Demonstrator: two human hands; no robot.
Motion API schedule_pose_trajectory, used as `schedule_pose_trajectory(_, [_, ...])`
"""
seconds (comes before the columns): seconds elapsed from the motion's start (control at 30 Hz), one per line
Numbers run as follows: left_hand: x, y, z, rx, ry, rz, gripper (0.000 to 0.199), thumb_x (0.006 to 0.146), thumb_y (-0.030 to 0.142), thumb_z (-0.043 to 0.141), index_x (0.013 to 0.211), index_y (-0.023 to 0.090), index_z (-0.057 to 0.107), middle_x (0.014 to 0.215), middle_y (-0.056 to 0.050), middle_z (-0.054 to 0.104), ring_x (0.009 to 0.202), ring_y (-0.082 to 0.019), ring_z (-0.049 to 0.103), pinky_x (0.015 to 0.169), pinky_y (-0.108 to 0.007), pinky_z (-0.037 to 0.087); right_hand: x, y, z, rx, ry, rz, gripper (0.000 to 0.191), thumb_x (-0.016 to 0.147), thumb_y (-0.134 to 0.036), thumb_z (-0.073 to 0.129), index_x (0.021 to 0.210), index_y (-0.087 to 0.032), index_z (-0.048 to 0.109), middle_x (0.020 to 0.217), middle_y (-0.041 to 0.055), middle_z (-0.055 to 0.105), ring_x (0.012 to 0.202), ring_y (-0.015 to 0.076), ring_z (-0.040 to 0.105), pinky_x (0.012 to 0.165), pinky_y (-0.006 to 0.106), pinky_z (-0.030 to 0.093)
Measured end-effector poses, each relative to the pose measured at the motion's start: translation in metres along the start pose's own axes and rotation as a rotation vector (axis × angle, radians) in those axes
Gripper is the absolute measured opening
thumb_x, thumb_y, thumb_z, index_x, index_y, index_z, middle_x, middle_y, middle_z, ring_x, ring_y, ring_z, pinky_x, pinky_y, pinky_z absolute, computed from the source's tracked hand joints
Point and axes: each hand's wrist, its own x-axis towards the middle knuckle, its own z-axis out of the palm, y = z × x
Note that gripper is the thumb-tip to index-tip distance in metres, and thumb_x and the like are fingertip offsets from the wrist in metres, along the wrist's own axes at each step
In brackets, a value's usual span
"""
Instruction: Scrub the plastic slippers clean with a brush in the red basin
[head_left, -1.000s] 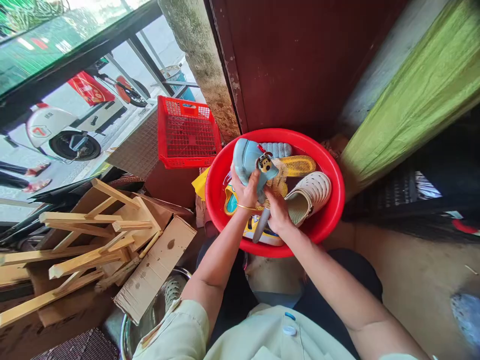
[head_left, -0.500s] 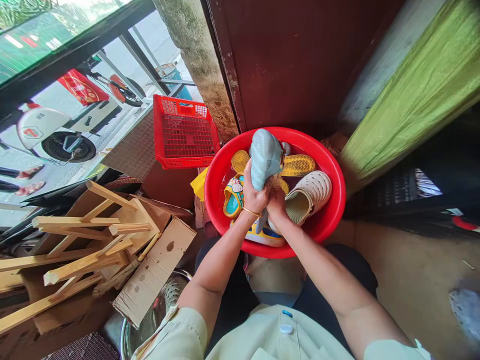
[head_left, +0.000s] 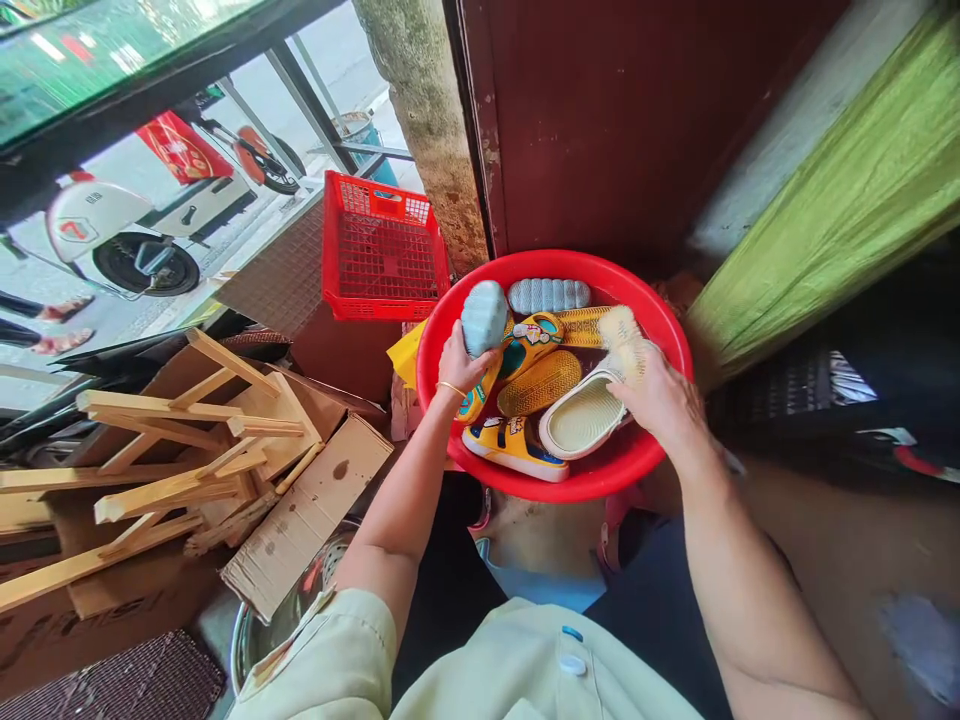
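At the left side of a red basin (head_left: 555, 490), my left hand (head_left: 463, 368) is closed around a light-blue shoe (head_left: 484, 312), its ridged surface facing up. My right hand (head_left: 664, 400) grips a scrubbing brush (head_left: 619, 330) with pale bristles, over the basin's right side. Beneath that hand lies a cream clog (head_left: 585, 412), open side up. Yellow children's shoes (head_left: 517, 450) and a yellow sole (head_left: 541, 384) fill the middle of the basin. A second light-blue shoe (head_left: 550, 295) rests sole up at the back. The brush handle is hidden by my fingers.
A red plastic crate (head_left: 386, 308) stands behind the basin to the left. Wooden stools (head_left: 225, 430) and cardboard (head_left: 307, 520) are piled at my left. A dark red door (head_left: 600, 130) and a green cloth (head_left: 825, 190) border the basin. Outside, an electric scooter (head_left: 97, 215) is parked.
My hands have moved apart. The light-blue shoe has gone left and lower in my left hand, while my right hand has swung right with the brush, which now shows its bristles.
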Motion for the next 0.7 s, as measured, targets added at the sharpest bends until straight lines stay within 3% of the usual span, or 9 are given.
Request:
schedule_pose_trajectory(0.1, [-0.004, 0.014, 0.006, 0.157, 0.016, 0.009, 0.078, 0.085, 0.045, 0.072, 0.154, 0.021, 0.043, 0.155, -0.017, 0.051, 0.148, -0.040, 0.040, 0.117, -0.059, 0.037, -0.002, -0.002, 0.005, -0.159, -0.104, -0.017, 0.056, 0.092, -0.034, 0.061, 0.141, -0.008, 0.052, 0.110, 0.0245, 0.071, 0.093, 0.0351, 0.068, 0.077, 0.043, 0.050])
schedule_pose_trajectory(0.2, [-0.022, 0.038, 0.023, 0.165, -0.033, 0.202, 0.057, 0.096, 0.041, 0.060, 0.148, 0.021, 0.050, 0.146, -0.015, 0.060, 0.141, -0.032, 0.051, 0.118, -0.051, 0.038, 0.001, -0.006, 0.012, -0.205, -0.151, -0.050, 0.047, 0.095, -0.026, 0.052, 0.139, -0.010, 0.054, 0.106, 0.0220, 0.071, 0.089, 0.0324, 0.067, 0.075, 0.041, 0.047])
schedule_pose_trajectory(0.3, [-0.046, 0.056, 0.046, 0.101, -0.292, 0.371, 0.050, 0.102, 0.048, 0.051, 0.142, 0.019, 0.056, 0.126, -0.011, 0.072, 0.120, -0.025, 0.065, 0.108, -0.039, 0.048, 0.005, -0.006, 0.014, -0.230, -0.136, -0.046, 0.046, 0.094, -0.026, 0.054, 0.138, -0.013, 0.054, 0.103, 0.0179, 0.071, 0.085, 0.0285, 0.067, 0.072, 0.036, 0.044])
schedule_pose_trajectory(0.37, [-0.056, 0.061, 0.060, 0.156, -0.442, 0.390, 0.054, 0.101, 0.057, 0.049, 0.138, 0.018, 0.060, 0.127, -0.013, 0.071, 0.118, -0.026, 0.066, 0.105, -0.039, 0.050, 0.006, -0.002, 0.013, -0.238, -0.095, -0.024, 0.048, 0.094, -0.029, 0.056, 0.139, -0.013, 0.053, 0.100, 0.0159, 0.072, 0.082, 0.0270, 0.066, 0.070, 0.034, 0.043])
schedule_pose_trajectory(0.47, [-0.053, 0.060, 0.070, 0.245, -0.535, 0.343, 0.061, 0.101, 0.065, 0.043, 0.134, 0.018, 0.063, 0.135, -0.015, 0.066, 0.124, -0.029, 0.063, 0.105, -0.039, 0.049, 0.008, 0.005, 0.011, -0.242, -0.022, 0.006, 0.051, 0.094, -0.032, 0.056, 0.142, -0.015, 0.051, 0.095, 0.0136, 0.073, 0.079, 0.0268, 0.066, 0.066, 0.033, 0.040])
schedule_pose_trajectory(0.6, [-0.032, 0.047, 0.069, 0.251, -0.605, 0.243, 0.056, 0.105, 0.061, 0.032, 0.130, 0.024, 0.066, 0.138, -0.010, 0.066, 0.130, -0.026, 0.060, 0.107, -0.037, 0.048, 0.010, 0.012, 0.008, -0.244, 0.026, 0.033, 0.046, 0.094, -0.034, 0.055, 0.136, -0.015, 0.055, 0.090, 0.0128, 0.073, 0.076, 0.0268, 0.066, 0.062, 0.032, 0.037])
schedule_pose_trajectory(0.7, [-0.027, 0.037, 0.072, 0.274, -0.673, 0.251, 0.056, 0.100, 0.059, 0.049, 0.142, 0.023, 0.058, 0.152, -0.010, 0.056, 0.141, -0.028, 0.052, 0.115, -0.039, 0.043, 0.011, 0.014, 0.010, -0.247, 0.039, 0.044, 0.044, 0.094, -0.034, 0.055, 0.134, -0.016, 0.057, 0.091, 0.0129, 0.074, 0.077, 0.0268, 0.067, 0.062, 0.032, 0.036])
